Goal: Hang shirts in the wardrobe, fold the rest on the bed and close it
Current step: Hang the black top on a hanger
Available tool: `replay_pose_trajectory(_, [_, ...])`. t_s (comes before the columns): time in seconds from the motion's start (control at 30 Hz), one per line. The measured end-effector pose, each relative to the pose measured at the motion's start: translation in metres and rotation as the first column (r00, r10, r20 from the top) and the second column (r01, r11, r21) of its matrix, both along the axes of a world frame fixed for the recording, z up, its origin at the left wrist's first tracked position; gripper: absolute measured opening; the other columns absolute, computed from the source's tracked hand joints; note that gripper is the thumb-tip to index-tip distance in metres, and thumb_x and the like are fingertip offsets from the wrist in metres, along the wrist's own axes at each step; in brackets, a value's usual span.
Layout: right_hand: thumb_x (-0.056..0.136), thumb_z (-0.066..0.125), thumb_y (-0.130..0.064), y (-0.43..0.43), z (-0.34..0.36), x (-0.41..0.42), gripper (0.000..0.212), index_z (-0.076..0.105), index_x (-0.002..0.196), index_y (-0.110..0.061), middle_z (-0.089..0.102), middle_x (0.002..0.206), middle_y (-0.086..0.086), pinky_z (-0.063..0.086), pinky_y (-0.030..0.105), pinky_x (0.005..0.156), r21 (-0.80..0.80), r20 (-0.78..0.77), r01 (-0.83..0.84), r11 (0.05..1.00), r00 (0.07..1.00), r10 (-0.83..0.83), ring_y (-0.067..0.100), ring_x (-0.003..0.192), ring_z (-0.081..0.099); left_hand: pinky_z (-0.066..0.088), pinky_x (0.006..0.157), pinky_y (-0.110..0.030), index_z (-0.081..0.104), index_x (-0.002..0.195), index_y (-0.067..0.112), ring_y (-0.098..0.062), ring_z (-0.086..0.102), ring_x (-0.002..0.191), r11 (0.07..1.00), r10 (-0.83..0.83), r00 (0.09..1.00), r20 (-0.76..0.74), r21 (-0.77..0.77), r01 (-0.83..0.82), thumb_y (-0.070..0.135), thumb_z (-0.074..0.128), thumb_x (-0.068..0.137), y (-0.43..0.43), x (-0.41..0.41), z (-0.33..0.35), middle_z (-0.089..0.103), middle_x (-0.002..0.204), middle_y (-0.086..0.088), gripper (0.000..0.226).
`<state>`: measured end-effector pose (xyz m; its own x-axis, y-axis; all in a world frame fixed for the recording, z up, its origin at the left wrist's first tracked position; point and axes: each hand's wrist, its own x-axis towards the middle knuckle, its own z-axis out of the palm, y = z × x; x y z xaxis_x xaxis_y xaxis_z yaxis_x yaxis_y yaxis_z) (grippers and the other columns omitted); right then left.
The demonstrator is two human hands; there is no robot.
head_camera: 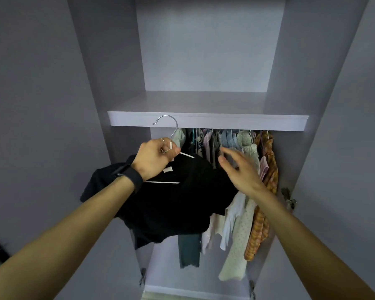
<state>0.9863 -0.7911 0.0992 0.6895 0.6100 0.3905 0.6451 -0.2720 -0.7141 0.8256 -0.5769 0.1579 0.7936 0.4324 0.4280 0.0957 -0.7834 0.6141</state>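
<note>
The black shirt [171, 202] is hanging on a white hanger [186, 155] in front of the open wardrobe [204, 50], at the left end of the clothes space and just under the shelf [208, 120]. The hanger's metal hook is showing against the shelf's front edge. It is not resting on anything that can be seen, and the rail itself is hidden behind the shelf. The shirt is drooping to the left and down, with one sleeve trailing behind the left forearm.

The left hand [154, 158] is gripping the hanger at its neck, fingers curled round it just below the hook. It is wearing a ring [162, 140] on one finger and a black wristband [128, 175].

The right hand [238, 169] is holding nothing. Its fingers are straight and spread, reaching toward the row of hanging clothes [236, 213]. Whether the fingertips are touching the garments is hard to tell.

That row is filling the middle and right of the space under the shelf. An orange plaid shirt [266, 191] is hanging at the far right, pale garments are beside it, and a dark green piece [188, 250] is showing below the black shirt.

Both doors are standing open, and a metal hinge [289, 198] is showing on the right side.
</note>
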Motion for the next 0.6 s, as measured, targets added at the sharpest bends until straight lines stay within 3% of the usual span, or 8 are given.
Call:
replay_pose_trajectory(0.1, [0.098,0.049,-0.055,-0.003,-0.013,0.002,0.038,0.072,0.097,-0.025,0.059,0.076,-0.016,0.046,0.029,0.076,-0.093,-0.071,-0.08,0.992,0.995,0.073,0.002,0.076,0.058,0.042,0.07,-0.008,0.067,0.077,0.021,-0.009,0.062,0.076,0.999,-0.052,0.998,-0.025,-0.004,0.052,0.031,0.068,0.094,0.001,-0.004,0.003,0.069,0.077,0.006,0.019])
replay_pose_trajectory(0.2, [0.101,0.053,-0.043,-0.001,-0.024,0.004,0.042,0.052,0.065,-0.021,0.042,0.052,-0.01,0.035,0.03,0.059,-0.014,-0.015,-0.011,1.0,1.0,0.011,0.005,0.052,0.044,0.044,0.074,-0.013,0.066,0.076,0.014,-0.01,0.063,0.079,0.996,-0.076,0.994,-0.083,0.036,0.08,0.032,0.068,0.094,0.003,-0.006,0.004,0.069,0.08,0.011,0.026])
replay_pose_trajectory(0.27, [0.102,0.052,-0.041,-0.003,-0.024,0.006,0.044,0.045,0.063,-0.021,0.042,0.052,-0.01,0.033,0.03,0.058,0.04,-0.002,0.079,0.996,0.997,-0.078,0.006,0.051,0.043,0.046,0.077,-0.019,0.065,0.073,0.009,-0.009,0.064,0.078,0.993,-0.107,0.988,-0.114,0.034,0.112,0.031,0.069,0.093,0.004,-0.009,0.003,0.069,0.08,0.017,0.03])
replay_pose_trajectory(0.33, [0.102,0.051,-0.044,-0.006,-0.026,0.007,0.039,0.054,0.068,-0.025,0.049,0.057,-0.013,0.038,0.03,0.062,0.004,0.005,0.093,0.996,0.996,-0.093,0.004,0.057,0.05,0.046,0.076,-0.017,0.064,0.071,0.017,-0.007,0.063,0.076,0.994,-0.104,0.989,-0.109,0.03,0.108,0.032,0.069,0.093,0.006,-0.013,0.001,0.07,0.082,0.014,0.027])
replay_pose_trajectory(0.4, [0.1,0.048,-0.053,-0.01,-0.024,0.003,0.033,0.072,0.099,-0.031,0.068,0.086,-0.016,0.049,0.029,0.079,-0.07,-0.025,0.061,0.996,0.998,-0.063,0.003,0.085,0.062,0.042,0.071,-0.009,0.062,0.07,0.023,-0.002,0.061,0.074,0.996,-0.087,0.994,-0.073,0.03,0.089,0.033,0.069,0.093,0.006,-0.014,-0.001,0.07,0.081,0.014,0.026])
replay_pose_trajectory(0.47, [0.093,0.043,-0.07,-0.013,-0.018,-0.003,0.054,0.07,0.122,-0.033,0.07,0.114,-0.019,0.048,0.025,0.095,-0.065,-0.069,-0.014,0.998,0.998,0.009,-0.002,0.108,0.061,0.039,0.07,-0.003,0.064,0.071,0.015,0.0,0.061,0.074,0.997,-0.076,0.996,-0.043,-0.006,0.075,0.03,0.069,0.093,0.008,-0.014,-0.004,0.069,0.08,0.018,0.027])
replay_pose_trajectory(0.53, [0.085,0.047,-0.078,-0.013,-0.016,-0.011,0.062,0.072,0.12,-0.033,0.07,0.106,-0.026,0.046,0.015,0.092,-0.081,-0.025,-0.113,0.99,0.993,0.111,-0.011,0.104,0.058,0.038,0.07,-0.002,0.064,0.073,0.013,-0.005,0.061,0.076,0.998,-0.062,0.997,-0.042,-0.024,0.061,0.03,0.069,0.093,0.009,-0.012,-0.006,0.069,0.081,0.014,0.027])
replay_pose_trajectory(0.6, [0.09,0.058,-0.062,-0.011,-0.02,-0.014,0.045,0.075,0.114,-0.027,0.066,0.099,-0.027,0.042,0.014,0.087,-0.165,0.173,-0.091,0.982,0.978,0.12,-0.004,0.104,0.053,0.039,0.069,-0.003,0.066,0.078,0.011,-0.001,0.06,0.072,0.998,-0.059,0.996,-0.073,-0.022,0.058,0.033,0.069,0.093,0.01,-0.01,-0.009,0.068,0.076,0.018,0.027])
